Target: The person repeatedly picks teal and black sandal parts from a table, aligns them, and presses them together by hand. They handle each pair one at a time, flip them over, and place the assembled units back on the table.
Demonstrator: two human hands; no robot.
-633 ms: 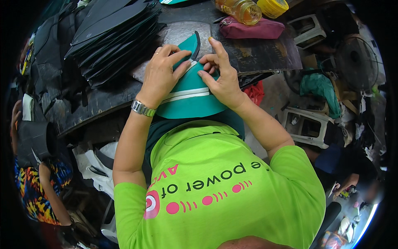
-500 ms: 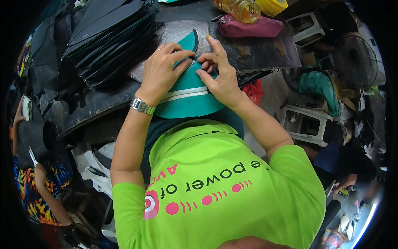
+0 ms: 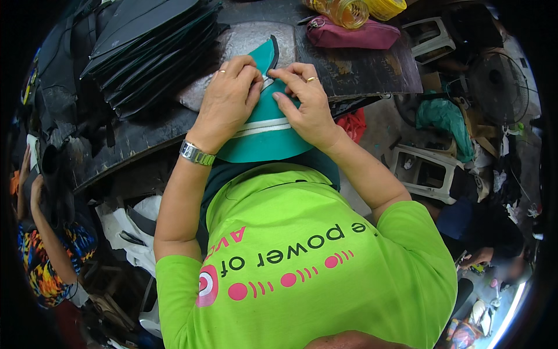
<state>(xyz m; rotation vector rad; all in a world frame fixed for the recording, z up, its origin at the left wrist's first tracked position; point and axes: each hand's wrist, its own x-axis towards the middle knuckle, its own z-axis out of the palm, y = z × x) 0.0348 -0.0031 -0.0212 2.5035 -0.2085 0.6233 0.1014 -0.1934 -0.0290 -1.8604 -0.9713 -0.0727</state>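
A teal sheet-like piece (image 3: 267, 145) with a white double band across it and a black edging strip at its far tip lies over my lap and the table edge. My left hand (image 3: 229, 102), with a ring and a metal watch, has its fingers curled and closed on the piece near the black edging. Opposite it, my right hand (image 3: 305, 104) bends its index finger in to the same spot, its thumb resting on the teal surface. Both sets of fingertips nearly meet there, and what exactly they pinch is partly hidden.
On the dark table (image 3: 372, 75) stand a tall stack of black and teal pieces (image 3: 151, 52), a wrapped grey slab (image 3: 256, 41), a maroon pouch (image 3: 354, 36) and a glass jar (image 3: 351, 13). Stools (image 3: 424, 174) and a fan (image 3: 497, 84) are at right; a co-worker (image 3: 55, 256) sits left.
My right index finger has come down from a raised position to the edging. My left fingers have curled in more. At left, the co-worker's hand has moved up, and the scissors no longer show.
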